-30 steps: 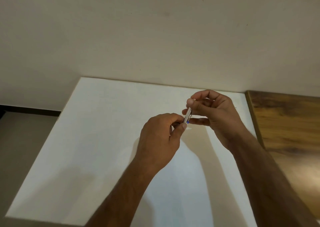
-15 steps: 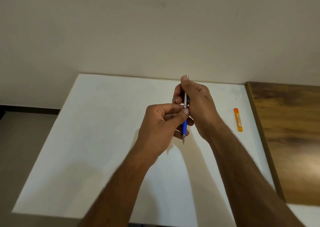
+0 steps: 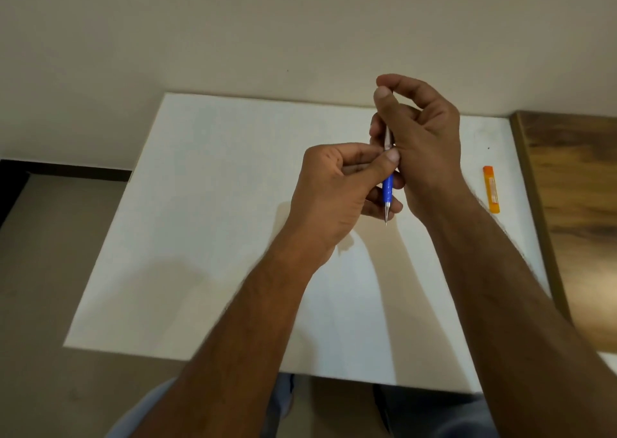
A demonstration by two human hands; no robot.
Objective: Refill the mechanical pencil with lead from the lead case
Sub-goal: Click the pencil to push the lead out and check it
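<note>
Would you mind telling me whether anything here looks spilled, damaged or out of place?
Nothing stands out. Both hands hold the mechanical pencil tip-down above the white table, and the orange lead case lies flat near the table's right edge, no lead visibly spilled.

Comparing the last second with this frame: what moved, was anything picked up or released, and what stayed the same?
The mechanical pencil went from a slant to roughly upright, tip down. The right hand rose, its thumb and forefinger now pinched at the pencil's top end. The orange lead case, out of sight a second ago, shows on the white table. Nothing visibly released. Unchanged: the left hand keeps its grip on the barrel.
</note>
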